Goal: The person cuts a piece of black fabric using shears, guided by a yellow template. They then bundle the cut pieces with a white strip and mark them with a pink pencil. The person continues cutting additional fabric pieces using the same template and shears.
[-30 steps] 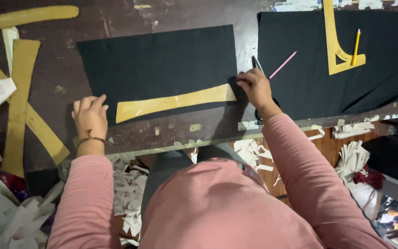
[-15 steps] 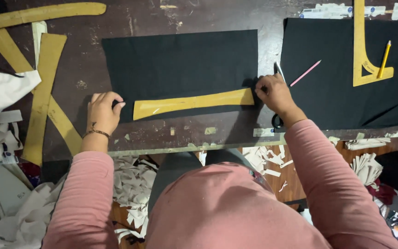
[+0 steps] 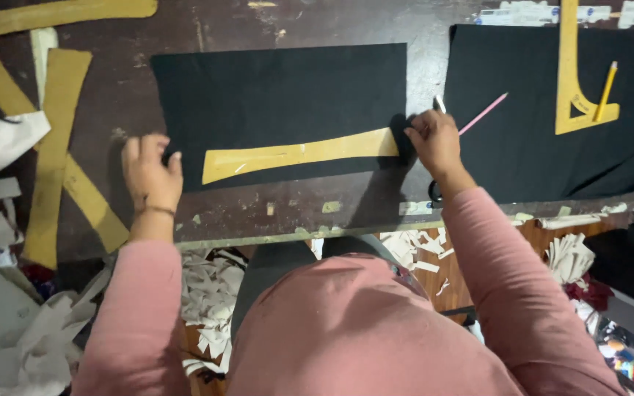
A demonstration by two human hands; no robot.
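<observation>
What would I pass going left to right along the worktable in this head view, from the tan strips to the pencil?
Tan cardboard strips → left hand → long tan pattern piece on the black fabric sheet → right hand → pink stick → tan curved ruler → yellow pencil.

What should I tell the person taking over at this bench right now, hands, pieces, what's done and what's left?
Left hand: flat on the left edge of the black fabric, holding nothing.
Right hand: closed on a white marker, at the right end of the yellow pattern strip.
The strip lies along the fabric's lower edge on the table.
Done: strip placed on the fabric.
Left: no traced line or cut shows yet.
A second black fabric lies to the right with a yellow ruler.
</observation>
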